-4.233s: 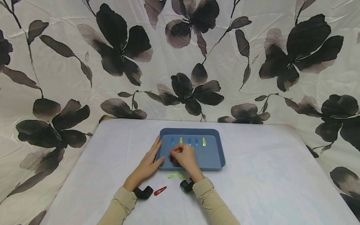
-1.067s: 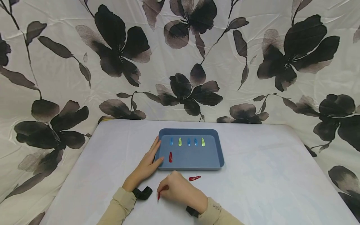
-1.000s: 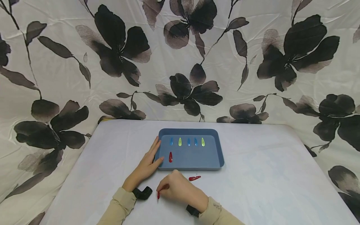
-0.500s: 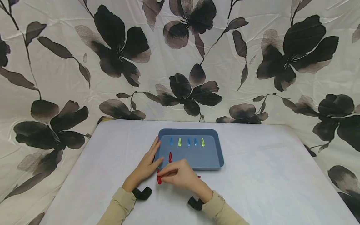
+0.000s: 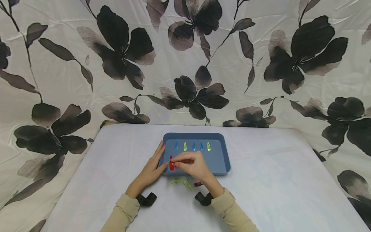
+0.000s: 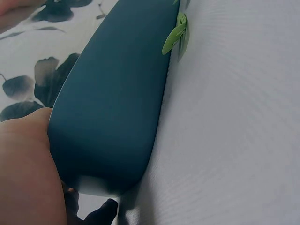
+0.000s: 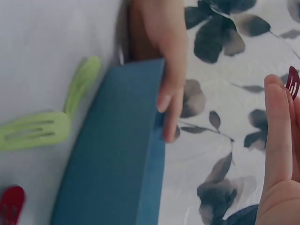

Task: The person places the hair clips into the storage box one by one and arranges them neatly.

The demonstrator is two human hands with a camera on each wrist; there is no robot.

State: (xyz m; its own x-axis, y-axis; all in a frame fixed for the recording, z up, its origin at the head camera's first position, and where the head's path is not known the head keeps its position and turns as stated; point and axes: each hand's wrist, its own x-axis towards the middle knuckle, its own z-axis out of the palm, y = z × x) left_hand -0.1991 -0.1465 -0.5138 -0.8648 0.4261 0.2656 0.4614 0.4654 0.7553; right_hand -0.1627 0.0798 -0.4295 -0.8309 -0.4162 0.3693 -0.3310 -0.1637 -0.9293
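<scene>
Tray (image 5: 215, 162): 3 blue clips (image 5: 194, 147), 2 green clips (image 5: 208, 146); right grip (image 5: 193, 163) pinches red clip (image 5: 171, 166); left grip (image 5: 150, 168) straight-fingered alongside.

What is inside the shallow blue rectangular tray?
Three slim blue hair clips and two slim green hair clips lie in a row. The right hand, pinching a red hair clip, covers part of the tray; anything there is hidden.

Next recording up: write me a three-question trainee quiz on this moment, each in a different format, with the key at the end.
1. True or false: the left hand is well clear of the tray.
2. What does the right hand pinch? A) a blue clip B) a red clip C) a pen
3. How many blue clips are visible in the tray?

Key: 1. False; it rests against the tray's side. 2. B. 3. Three.
</scene>
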